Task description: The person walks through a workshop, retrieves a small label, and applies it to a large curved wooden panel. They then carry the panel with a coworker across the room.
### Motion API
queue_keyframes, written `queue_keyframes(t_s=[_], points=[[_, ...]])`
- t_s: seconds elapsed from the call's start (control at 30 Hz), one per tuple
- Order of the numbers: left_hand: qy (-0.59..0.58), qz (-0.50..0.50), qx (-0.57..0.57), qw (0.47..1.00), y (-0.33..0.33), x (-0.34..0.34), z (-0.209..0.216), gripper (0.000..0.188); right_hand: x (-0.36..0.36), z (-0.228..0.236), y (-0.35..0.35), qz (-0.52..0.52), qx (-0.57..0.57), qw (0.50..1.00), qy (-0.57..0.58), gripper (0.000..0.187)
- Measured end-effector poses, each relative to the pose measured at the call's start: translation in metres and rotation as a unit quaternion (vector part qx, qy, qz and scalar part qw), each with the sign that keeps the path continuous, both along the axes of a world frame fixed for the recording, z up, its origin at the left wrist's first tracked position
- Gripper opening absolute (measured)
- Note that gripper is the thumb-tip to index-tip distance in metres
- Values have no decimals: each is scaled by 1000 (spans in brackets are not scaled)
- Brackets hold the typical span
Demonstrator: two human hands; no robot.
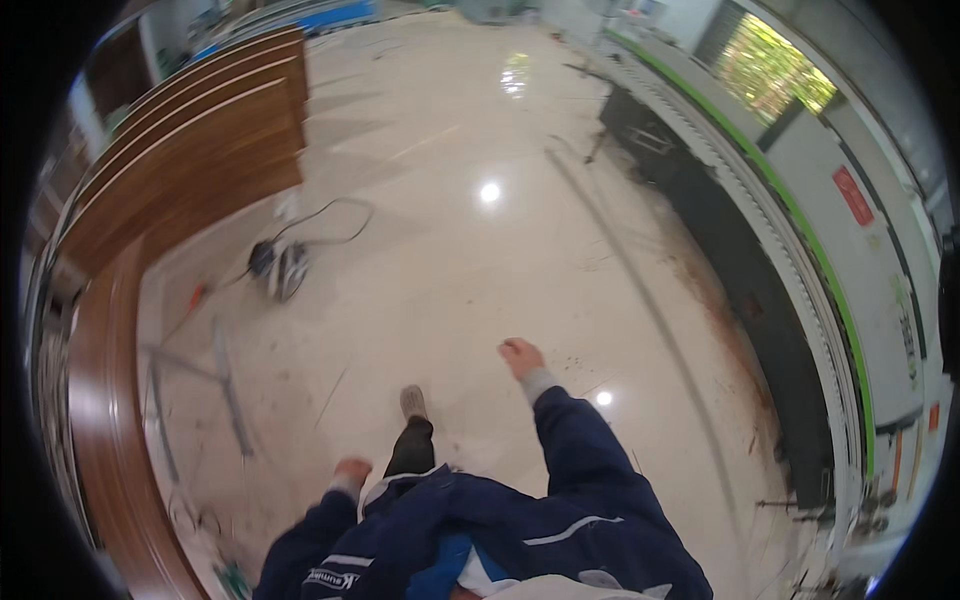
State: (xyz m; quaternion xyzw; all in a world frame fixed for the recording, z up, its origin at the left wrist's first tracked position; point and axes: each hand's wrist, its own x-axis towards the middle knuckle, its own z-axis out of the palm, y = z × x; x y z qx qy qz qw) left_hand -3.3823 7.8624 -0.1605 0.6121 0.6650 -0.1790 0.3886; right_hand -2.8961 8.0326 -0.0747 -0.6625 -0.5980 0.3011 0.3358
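Note:
My right hand (pixel 521 357) is held out in front of my body over the pale tiled floor (pixel 450 270). Its fingers look loosely curled, and nothing shows in them. Down by my left side, my left hand (pixel 353 468) is small and blurred, its fingers too smeared to read. Neither hand touches anything that I can see. One shoe (pixel 413 402) shows below me on the tiles. A corded power tool, probably a circular saw (pixel 283 268), lies on the floor ahead to the left, well away from both hands.
Brown wooden panels (pixel 200 180) stand in a row at left, beside a long brown board (pixel 110 400). A metal frame (pixel 228 390) lies near them. Along the right runs a long machine (pixel 730 240) with a green edge. A black cord (pixel 350 205) loops from the tool.

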Motion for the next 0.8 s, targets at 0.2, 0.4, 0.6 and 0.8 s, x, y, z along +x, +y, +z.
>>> queue_keyframes(t_s=[0.2, 0.4, 0.6, 0.8], points=[[105, -235, -129, 958, 69, -67, -74, 38, 19, -88, 90, 48, -275, 952, -125, 48], [127, -257, -97, 953, 324, -41, -62, 38, 87, -140, 36, -88, -573, 795, -177, 47], [-102, 174, 131, 971, 665, 51, -17, 24, 109, -140, 201, -14, -556, 817, -151, 46], [-94, 178, 63, 977, 889, 128, 24, 19, 159, -152, 479, -32, -503, 856, -114, 48]])
